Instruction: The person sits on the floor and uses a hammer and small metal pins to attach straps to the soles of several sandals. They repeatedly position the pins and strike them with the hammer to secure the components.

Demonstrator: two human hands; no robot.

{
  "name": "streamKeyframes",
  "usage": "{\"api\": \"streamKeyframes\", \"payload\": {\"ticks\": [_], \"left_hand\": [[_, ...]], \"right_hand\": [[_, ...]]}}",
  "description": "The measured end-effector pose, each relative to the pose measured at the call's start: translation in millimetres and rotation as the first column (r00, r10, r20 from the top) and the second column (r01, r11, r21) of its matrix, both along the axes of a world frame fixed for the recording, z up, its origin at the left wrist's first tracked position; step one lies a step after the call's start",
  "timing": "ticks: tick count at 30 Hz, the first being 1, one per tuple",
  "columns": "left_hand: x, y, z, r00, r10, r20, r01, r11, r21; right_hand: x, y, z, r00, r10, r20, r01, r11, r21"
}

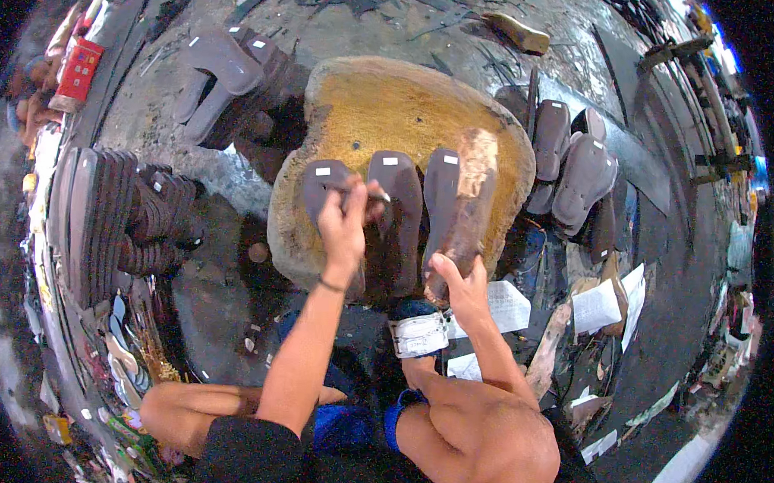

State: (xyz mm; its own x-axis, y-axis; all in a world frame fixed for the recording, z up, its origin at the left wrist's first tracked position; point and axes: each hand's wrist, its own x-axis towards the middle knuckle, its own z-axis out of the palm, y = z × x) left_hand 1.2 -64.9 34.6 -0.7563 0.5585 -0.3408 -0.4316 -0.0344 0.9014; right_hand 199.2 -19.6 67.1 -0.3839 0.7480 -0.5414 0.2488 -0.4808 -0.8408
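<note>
Three brown shoe soles with small white labels lie side by side on a wooden block: a left sole (314,186), a middle sole (394,233) and a right sole (442,188). My left hand (342,233) is closed on a short, slim metal tool (384,196), blurred, between the left and middle soles; its exact kind does not show. In my right hand (461,290) is a thick wooden mallet (472,206) with a battered, pale end. The mallet partly covers the right sole. My left hand hides part of the left sole.
The worn wooden block (385,95) stands before my knees. Stacked brown soles (94,220) rise at the left, with more loose soles (226,66) at the far left and a sole pile (584,177) at the right. Papers (596,307) lie at the near right.
</note>
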Motion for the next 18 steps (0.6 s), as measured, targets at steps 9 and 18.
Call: {"api": "streamKeyframes", "payload": {"ticks": [9,18], "left_hand": [[-31,40,-28,0.931,-0.207,-0.3,0.159,0.971,-0.178],[-17,32,-24,0.556,-0.367,-0.746,0.006,0.899,-0.438]], "right_hand": [[17,-7,36,0.996,-0.018,-0.086,0.025,0.996,0.081],[-29,26,124,0.604,0.124,-0.788,0.523,0.684,0.508]]}}
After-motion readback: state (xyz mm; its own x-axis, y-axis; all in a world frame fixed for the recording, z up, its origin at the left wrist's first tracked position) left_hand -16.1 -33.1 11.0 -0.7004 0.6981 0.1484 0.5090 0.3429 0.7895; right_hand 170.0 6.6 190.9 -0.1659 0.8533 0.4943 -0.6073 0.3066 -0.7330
